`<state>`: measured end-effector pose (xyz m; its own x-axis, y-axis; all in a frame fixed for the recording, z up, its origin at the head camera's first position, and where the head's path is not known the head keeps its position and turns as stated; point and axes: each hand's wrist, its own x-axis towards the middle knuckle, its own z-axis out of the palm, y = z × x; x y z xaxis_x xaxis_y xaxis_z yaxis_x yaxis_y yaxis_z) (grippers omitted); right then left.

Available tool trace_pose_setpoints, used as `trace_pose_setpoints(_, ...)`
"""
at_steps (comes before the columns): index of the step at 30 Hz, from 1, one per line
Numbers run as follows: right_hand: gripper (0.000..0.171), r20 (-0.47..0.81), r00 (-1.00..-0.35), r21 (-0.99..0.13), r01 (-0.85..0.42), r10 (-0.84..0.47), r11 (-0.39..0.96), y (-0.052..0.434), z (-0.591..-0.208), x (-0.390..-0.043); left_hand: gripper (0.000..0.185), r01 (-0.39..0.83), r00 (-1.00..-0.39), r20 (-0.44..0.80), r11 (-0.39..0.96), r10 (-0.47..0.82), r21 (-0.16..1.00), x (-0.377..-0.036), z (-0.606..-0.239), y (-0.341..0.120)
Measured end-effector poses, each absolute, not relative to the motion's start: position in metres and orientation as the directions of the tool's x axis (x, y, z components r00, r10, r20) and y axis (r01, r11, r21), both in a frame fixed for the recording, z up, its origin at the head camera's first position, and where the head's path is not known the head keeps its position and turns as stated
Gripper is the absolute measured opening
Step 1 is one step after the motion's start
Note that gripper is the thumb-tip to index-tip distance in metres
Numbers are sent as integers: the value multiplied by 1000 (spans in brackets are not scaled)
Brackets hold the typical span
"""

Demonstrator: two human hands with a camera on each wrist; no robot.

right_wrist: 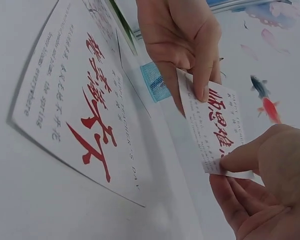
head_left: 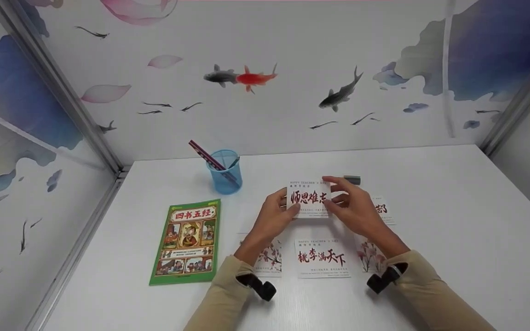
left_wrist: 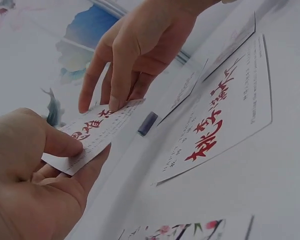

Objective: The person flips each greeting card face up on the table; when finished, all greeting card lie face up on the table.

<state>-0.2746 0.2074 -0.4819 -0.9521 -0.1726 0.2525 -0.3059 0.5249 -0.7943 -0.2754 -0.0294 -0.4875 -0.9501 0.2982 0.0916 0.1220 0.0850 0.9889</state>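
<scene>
Both hands hold a white greeting card with red brush-style Chinese characters above the table. The left hand pinches its left side, thumb on the front and fingers behind. At the opposite side, the right hand grips the card between thumb and fingers. Below them lies a similar red-lettered card, flanked by a blossom-printed card on the left and a red-flower card on the right, both partly covered by the arms. Another lettered card shows from behind the right hand.
To the left lies a green-bordered picture book. A blue mesh pen cup with pencils stands at the back left. Behind the right hand is a small dark cylindrical object. Fish-printed panels enclose the white table.
</scene>
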Motion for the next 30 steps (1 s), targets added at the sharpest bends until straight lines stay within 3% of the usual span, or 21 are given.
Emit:
trace_pose_setpoints(8,61,197,-963,-733,-268,-182,625,211,-487,-273,71,175,-961,111,248,253,953,-276,-483,-35)
trace_pose_setpoints(19,55,183,-957,-666,-288,-224,688,212,-490,-272,43,368,-919,215,517,331,773,-271,-485,-33)
trace_pose_setpoints(25,47,165,-956,-597,-293,-244,747,213,-489,-272,28,461,-868,163,642,468,612,-266,-484,-26)
trace_pose_setpoints(30,40,137,-951,-539,-306,-277,784,212,-488,-273,25,484,-857,134,688,497,540,-262,-488,-22)
